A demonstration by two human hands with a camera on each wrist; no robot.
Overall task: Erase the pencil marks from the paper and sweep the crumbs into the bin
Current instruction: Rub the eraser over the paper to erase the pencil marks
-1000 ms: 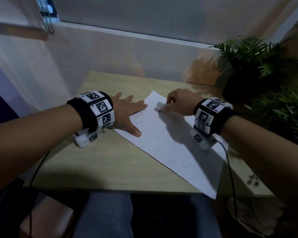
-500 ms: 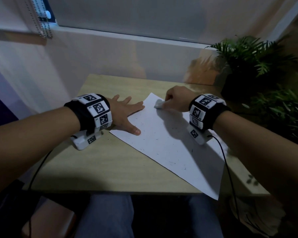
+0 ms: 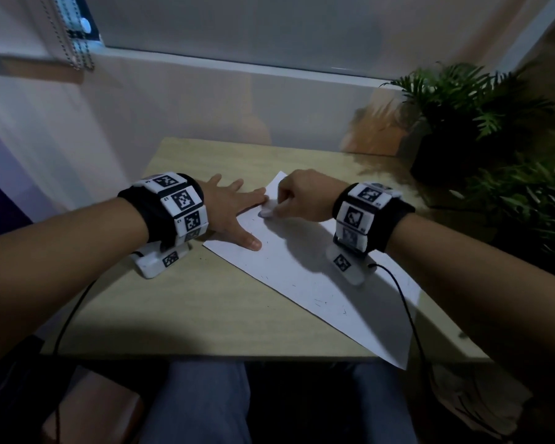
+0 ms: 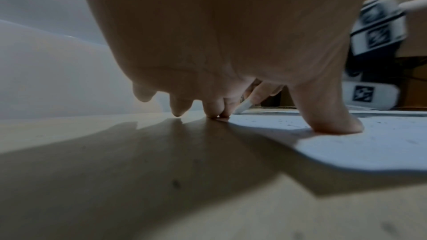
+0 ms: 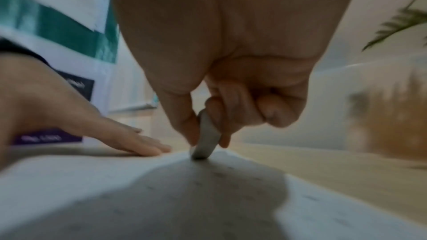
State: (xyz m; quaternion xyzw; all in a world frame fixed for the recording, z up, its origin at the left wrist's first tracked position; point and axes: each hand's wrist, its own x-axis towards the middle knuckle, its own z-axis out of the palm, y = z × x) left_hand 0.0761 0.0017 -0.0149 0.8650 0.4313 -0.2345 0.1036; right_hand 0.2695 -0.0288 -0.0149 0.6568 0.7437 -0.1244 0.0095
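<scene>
- The left hand (image 3: 234, 208) lies flat with its fingers spread and straight, thumb and forefinger tips pressing the far left edge of the white sheet of paper (image 3: 305, 277); I judge this is to pin the sheet so it cannot slide or crumple under rubbing
- The right hand (image 3: 305, 195) is curled tight, thumb and forefinger pinching a small grey-white eraser block (image 5: 206, 139) whose rounded lower end touches the paper near its far corner, just beside the left fingertips
- Holding the eraser steeply on one end probably concentrates pressure on a narrow patch, which suits fine marks
- The paper is thin and matte, lying at a slant on the pale wood-grain tabletop (image 3: 161, 315), its near corner overhanging the table's front edge; in the left wrist view its edge lifts slightly off the wood, so it would buckle easily
- Small dark specks and short strokes (image 3: 321, 302) scatter across the sheet; whether each is a pencil mark or an eraser crumb cannot be told
- Erasing looks unfinished and sweeping not yet begun; no bin shows in any view
- A leafy green potted plant (image 3: 462, 123) stands at the far right of the table, well apart from the work
</scene>
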